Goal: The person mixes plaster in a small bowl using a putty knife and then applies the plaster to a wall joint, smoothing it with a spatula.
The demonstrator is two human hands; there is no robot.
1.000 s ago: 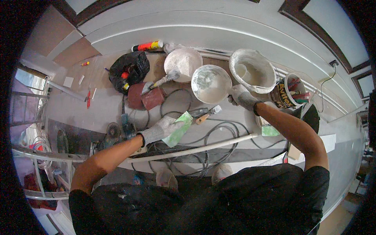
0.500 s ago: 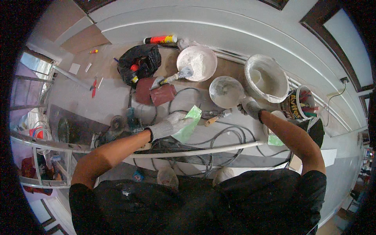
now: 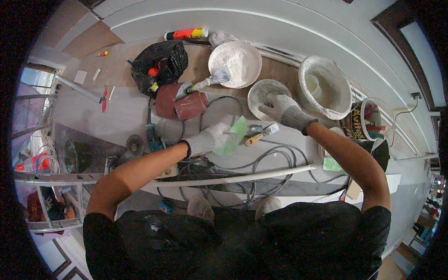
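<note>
My gloved left hand [image 3: 212,137] grips a thin pale-green sheet [image 3: 238,128]. Beside it lie a wooden-handled scraper [image 3: 254,138] and a coil of dark cable [image 3: 280,156]. My gloved right hand [image 3: 282,109] has curled fingers over the near part of a smaller basin [image 3: 256,88] with greyish residue; whether they hold anything is hidden. Behind sit a pan of white powder [image 3: 238,60] with a coated spatula [image 3: 217,77], and a larger white-crusted bucket [image 3: 345,84] with a cup inside. Two rolls of reddish sandpaper [image 3: 186,105] lie left of the basin.
A black bag [image 3: 158,60] and red-yellow tube [image 3: 186,34] lie near the wall. A tool bucket [image 3: 371,109] stands right, with pipes along the wall. A white pipe [image 3: 242,177] crosses near my feet. A metal ladder [image 3: 60,176] is at left; a power tool [image 3: 154,137] lies mid-floor.
My right hand has moved left from the right side of the smaller basin to over it. My left hand, still holding the green sheet, has shifted slightly up and right. The view has shifted.
</note>
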